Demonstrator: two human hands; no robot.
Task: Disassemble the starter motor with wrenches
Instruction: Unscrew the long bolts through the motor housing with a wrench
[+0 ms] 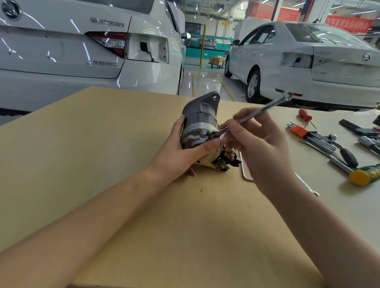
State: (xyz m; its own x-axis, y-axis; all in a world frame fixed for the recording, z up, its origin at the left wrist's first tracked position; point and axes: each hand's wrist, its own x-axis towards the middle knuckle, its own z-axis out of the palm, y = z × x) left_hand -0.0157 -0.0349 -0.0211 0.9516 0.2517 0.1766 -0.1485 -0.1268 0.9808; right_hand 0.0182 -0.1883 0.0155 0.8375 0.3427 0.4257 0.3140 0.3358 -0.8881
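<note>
I see a bright, even light from the ceiling lamps (pixel 265 2), which make glare streaks on the white car (pixel 61 51) at 10 o'clock. The wrench (pixel 265 109) is blurred, shadows are soft, and the edges bend strongly.

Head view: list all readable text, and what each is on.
"SUPERB": chrome lettering on the left white car's boot lid.
Smaller badge lower on the same boot lid: too blurred to read.
Red banners on the far wall: white characters, too blurred to read.
Starter motor, wrench, bench tools: no legible text.
</note>
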